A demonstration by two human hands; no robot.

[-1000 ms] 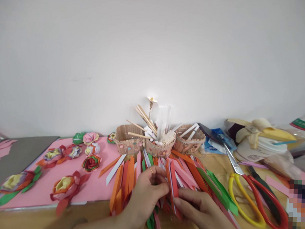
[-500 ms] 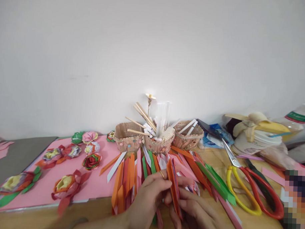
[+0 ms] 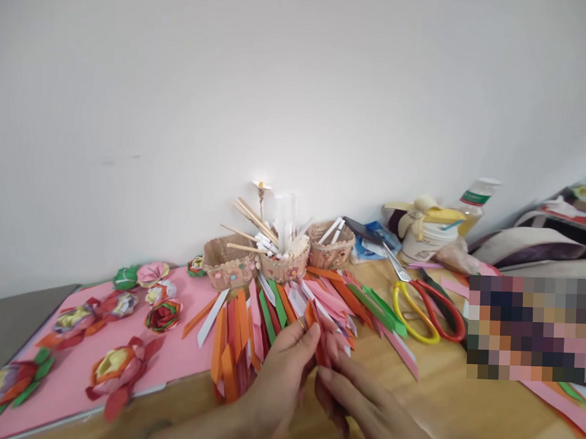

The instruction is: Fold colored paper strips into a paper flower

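Observation:
A narrow stack of folded paper strips (image 3: pixel 323 348), orange on the outside, stands tilted between my two hands. My left hand (image 3: pixel 288 360), with a ring on one finger, pinches its left side near the upper end. On the other side, the fingers of my right hand (image 3: pixel 349 381) press against the lower part. Just beyond my hands lies a spread of folded paper strips (image 3: pixel 241 326) in orange, pink, green, white and red. Left of them, several folded paper flowers (image 3: pixel 117 367) rest on a pink sheet (image 3: pixel 183 350).
Three small decorated baskets (image 3: pixel 228 268) stand against the wall, holding sticks, cotton swabs and clear tubes. Right of the strips lie scissors (image 3: pixel 415 307) with yellow and red handles. Behind them are a blue packet (image 3: pixel 373 241), a white tub (image 3: pixel 427 243) with a banana peel, and a bottle (image 3: pixel 476 200).
The view has swung to the right, so the table items sit further left. Both hands still hold the paper stack, and my right-hand fingers have closed in along it.

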